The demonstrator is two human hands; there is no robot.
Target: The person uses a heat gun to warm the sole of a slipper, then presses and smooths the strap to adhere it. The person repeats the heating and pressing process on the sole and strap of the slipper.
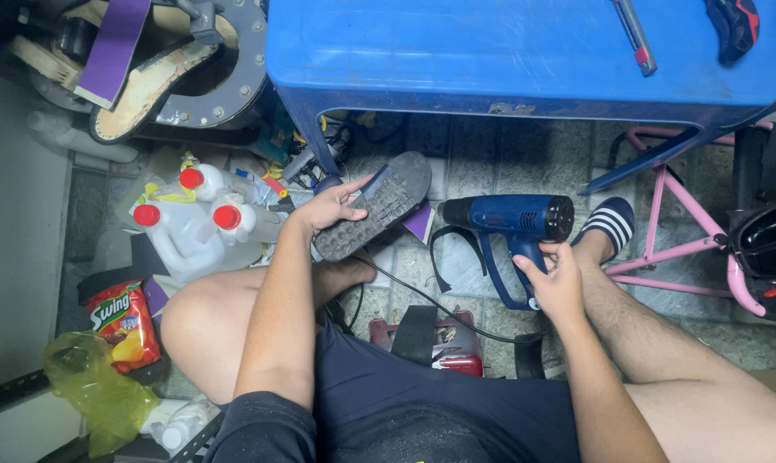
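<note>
My left hand (328,207) grips a dark grey shoe sole (378,206), tread side up and tilted, above my left knee. In my right hand (553,279) is the handle of a blue heat gun (508,219). Its black nozzle end points right, toward my foot in a striped slipper (608,223). The gun's black cord (422,296) runs down across the tiled floor between my legs.
A blue plastic table (525,51) stands ahead with a cutter (635,36) and a dark tool (735,24) on it. White jugs with red caps (195,227) and a snack bag (124,321) lie at left. A pink metal frame (679,249) stands at right.
</note>
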